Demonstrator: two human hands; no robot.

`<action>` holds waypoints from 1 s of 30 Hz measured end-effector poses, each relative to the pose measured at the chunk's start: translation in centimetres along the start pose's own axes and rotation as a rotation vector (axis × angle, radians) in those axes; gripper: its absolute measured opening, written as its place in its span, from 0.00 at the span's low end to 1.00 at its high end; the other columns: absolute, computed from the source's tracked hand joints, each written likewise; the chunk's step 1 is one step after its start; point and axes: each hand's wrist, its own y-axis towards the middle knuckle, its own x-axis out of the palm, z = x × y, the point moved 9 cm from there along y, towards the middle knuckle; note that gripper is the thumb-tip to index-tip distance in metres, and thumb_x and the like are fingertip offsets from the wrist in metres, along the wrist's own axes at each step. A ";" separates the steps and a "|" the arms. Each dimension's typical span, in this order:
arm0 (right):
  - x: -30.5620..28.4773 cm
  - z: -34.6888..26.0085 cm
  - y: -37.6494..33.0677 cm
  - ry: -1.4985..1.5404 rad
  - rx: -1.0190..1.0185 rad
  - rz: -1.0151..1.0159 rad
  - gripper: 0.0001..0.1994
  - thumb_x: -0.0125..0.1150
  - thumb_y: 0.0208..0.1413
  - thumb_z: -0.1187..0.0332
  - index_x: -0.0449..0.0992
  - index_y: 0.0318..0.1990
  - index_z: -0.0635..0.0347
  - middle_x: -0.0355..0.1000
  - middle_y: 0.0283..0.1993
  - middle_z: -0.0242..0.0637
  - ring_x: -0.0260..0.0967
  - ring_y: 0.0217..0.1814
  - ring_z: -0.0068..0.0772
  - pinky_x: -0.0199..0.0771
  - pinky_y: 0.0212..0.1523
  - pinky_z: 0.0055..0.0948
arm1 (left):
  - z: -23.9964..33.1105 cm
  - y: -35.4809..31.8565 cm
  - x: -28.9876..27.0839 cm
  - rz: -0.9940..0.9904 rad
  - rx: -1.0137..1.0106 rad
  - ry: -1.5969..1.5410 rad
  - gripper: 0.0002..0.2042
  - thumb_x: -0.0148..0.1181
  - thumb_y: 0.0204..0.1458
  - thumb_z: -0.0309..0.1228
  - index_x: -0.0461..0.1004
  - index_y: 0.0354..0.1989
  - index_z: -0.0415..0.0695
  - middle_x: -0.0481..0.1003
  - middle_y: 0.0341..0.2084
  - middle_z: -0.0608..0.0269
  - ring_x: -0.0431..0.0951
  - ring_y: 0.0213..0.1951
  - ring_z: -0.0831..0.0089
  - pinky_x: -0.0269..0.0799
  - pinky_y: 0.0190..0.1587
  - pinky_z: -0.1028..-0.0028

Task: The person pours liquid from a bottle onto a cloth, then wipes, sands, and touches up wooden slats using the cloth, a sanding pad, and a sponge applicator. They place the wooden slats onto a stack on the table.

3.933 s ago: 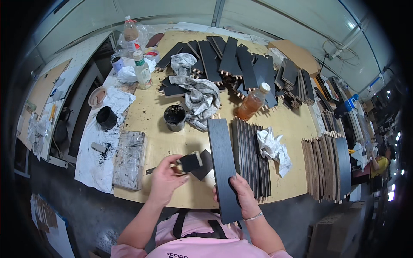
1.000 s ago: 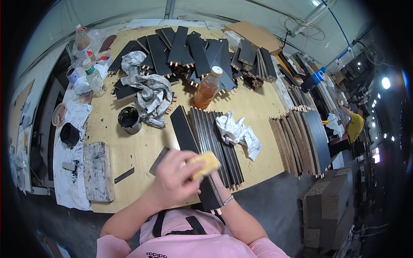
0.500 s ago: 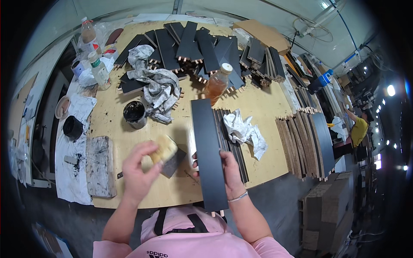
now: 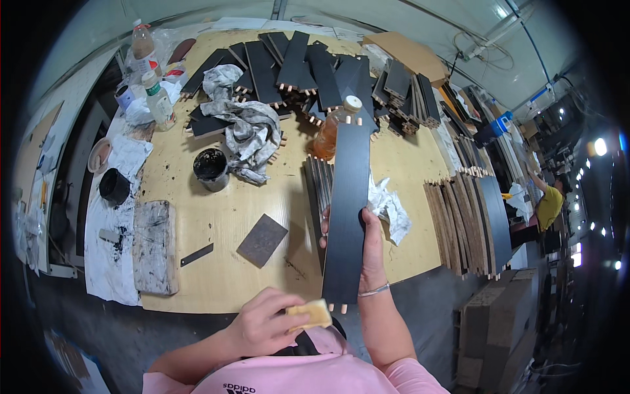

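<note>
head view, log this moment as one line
left hand: holding yellow block | right hand: gripping black board, pegs at both ends | table: dark sheet lying flat, black-stained cup beside crumpled rag

1 blk board [image 4: 348, 213] is held ctr., 1 yellow sponge [image 4: 312, 314] lower ctr.; also counted: 2 blackened pots [image 4: 211, 171] mid-L, 2 labelled bottles [image 4: 159, 103] upper L, 1 amber bottle [image 4: 326, 139] upper ctr., 1 sq. sheet [image 4: 262, 241], 1 dk strip [image 4: 197, 255] lower L-ctr.

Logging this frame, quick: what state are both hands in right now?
Left hand: closed, holding a yellow sponge-like block.
Right hand: closed, holding a black board across its width.
</note>
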 end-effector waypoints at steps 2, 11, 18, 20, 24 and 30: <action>-0.3 -0.7 0.0 -0.022 -0.032 0.016 0.30 0.44 0.77 0.44 0.78 0.57 0.67 0.81 0.41 0.45 0.82 0.38 0.37 0.86 0.40 0.34 | -0.1 -0.9 -0.7 0.013 -0.011 0.043 0.23 0.80 0.39 0.21 0.88 0.49 0.45 0.83 0.50 0.49 0.83 0.42 0.53 0.81 0.43 0.61; -1.6 -1.7 -0.6 0.005 -0.067 0.104 0.28 0.42 0.78 0.48 0.77 0.57 0.67 0.81 0.41 0.46 0.83 0.36 0.39 0.87 0.39 0.35 | -0.5 -0.4 -0.7 0.041 0.055 0.232 0.24 0.79 0.37 0.20 0.88 0.48 0.47 0.83 0.51 0.52 0.83 0.44 0.54 0.81 0.43 0.61; -2.5 0.0 -0.2 -0.053 -0.032 0.121 0.26 0.42 0.80 0.52 0.79 0.54 0.68 0.83 0.39 0.47 0.84 0.34 0.37 0.87 0.34 0.33 | 3.5 3.7 2.1 -0.012 0.207 0.130 0.24 0.76 0.39 0.22 0.89 0.51 0.48 0.81 0.55 0.53 0.82 0.47 0.53 0.81 0.49 0.61; -2.2 -0.8 -0.8 -0.056 -0.060 0.143 0.26 0.42 0.80 0.52 0.79 0.54 0.68 0.83 0.38 0.46 0.83 0.33 0.36 0.87 0.34 0.33 | 2.6 3.1 1.6 -0.026 0.186 0.156 0.24 0.76 0.39 0.22 0.89 0.51 0.48 0.82 0.55 0.53 0.82 0.47 0.53 0.82 0.49 0.61; -3.4 -1.9 -1.4 -0.104 -0.072 0.160 0.26 0.42 0.80 0.52 0.80 0.53 0.68 0.83 0.36 0.45 0.83 0.32 0.36 0.88 0.35 0.33 | 0.2 1.3 -0.7 -0.011 0.088 0.240 0.23 0.76 0.39 0.22 0.89 0.50 0.47 0.82 0.53 0.52 0.82 0.47 0.52 0.82 0.49 0.59; -3.5 -1.1 -1.5 -0.019 -0.069 0.187 0.27 0.40 0.80 0.51 0.80 0.53 0.68 0.82 0.35 0.44 0.83 0.32 0.36 0.87 0.36 0.33 | 1.7 3.5 0.8 -0.003 0.128 0.125 0.20 0.74 0.39 0.20 0.89 0.45 0.45 0.82 0.52 0.50 0.81 0.47 0.51 0.79 0.48 0.58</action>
